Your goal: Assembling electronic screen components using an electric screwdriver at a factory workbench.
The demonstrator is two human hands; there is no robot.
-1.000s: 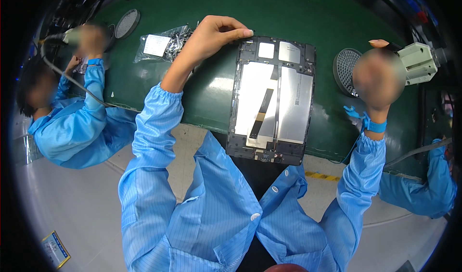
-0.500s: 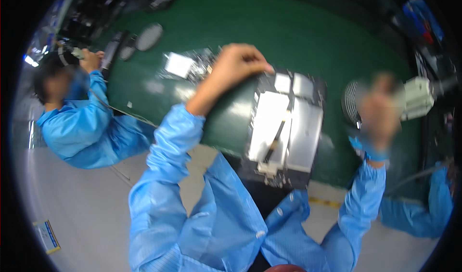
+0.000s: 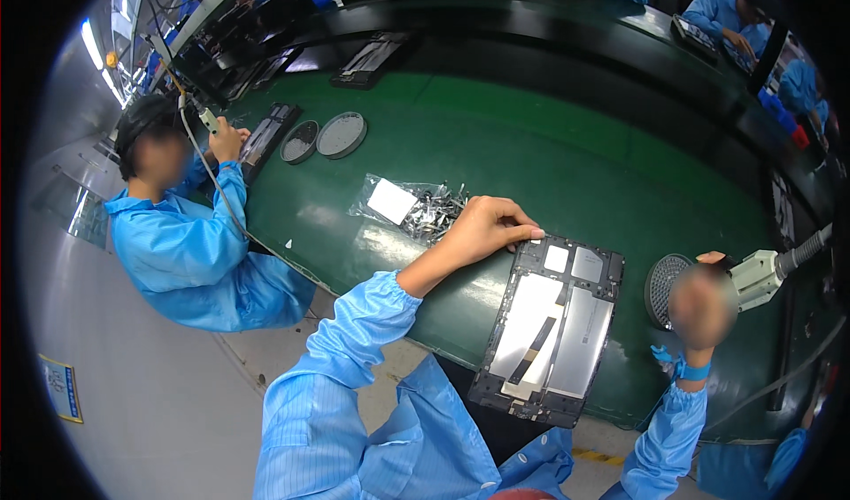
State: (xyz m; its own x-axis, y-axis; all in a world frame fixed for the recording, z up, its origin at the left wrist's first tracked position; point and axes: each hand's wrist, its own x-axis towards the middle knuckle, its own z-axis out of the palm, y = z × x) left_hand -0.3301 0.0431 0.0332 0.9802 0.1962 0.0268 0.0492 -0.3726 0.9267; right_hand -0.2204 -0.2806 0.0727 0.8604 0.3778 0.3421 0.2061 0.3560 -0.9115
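Observation:
An opened tablet [image 3: 579, 341] lies on the green bench in front of me, its silver battery panels and a dark flex strip [image 3: 534, 350] showing. At its far left corner, my left hand [image 3: 485, 227] pinches the edge between thumb and fingers. Off to the right, my right hand [image 3: 704, 307] is wrapped round a pale electric screwdriver [image 3: 758, 279]; its fingers are largely blurred. Just left of that hand stands a round dish [image 3: 657, 289] of small parts, partly covered by it. A blue wrist strap [image 3: 692, 372] circles my right wrist.
Beyond my left hand lies a clear bag [image 3: 425, 217] of small flex parts with a white label [image 3: 391, 200]. Two round dishes [image 3: 342, 134] stand farther left. A co-worker in blue [image 3: 181, 234] works at the left over another device [image 3: 270, 137]. A dark raised shelf [image 3: 443, 26] runs behind.
The view has tilted up and steadied, so bench things sit lower in it. My left hand stays at the tablet's corner, and my right hand stays beside the dish with the screwdriver.

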